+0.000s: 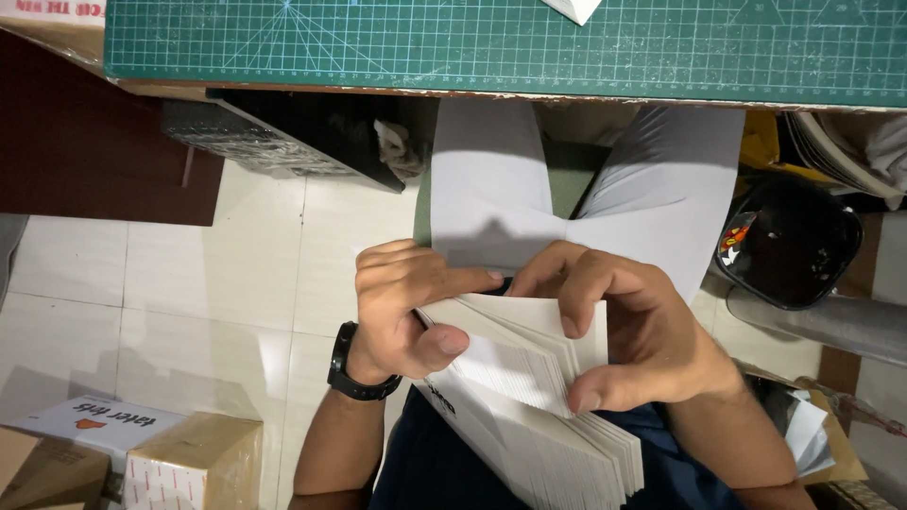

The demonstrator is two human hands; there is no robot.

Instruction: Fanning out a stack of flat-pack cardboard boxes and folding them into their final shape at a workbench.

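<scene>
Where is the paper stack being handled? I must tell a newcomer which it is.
Look below the green cutting mat, down at the person's lap. The stack of white sheets sits between the left hand and right hand, fanned open; it alone is thick and many-layered.

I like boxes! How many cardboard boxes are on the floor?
2 that I can see: a taped box at bottom left, and another box beside it in the corner. More may be out of view.
</scene>
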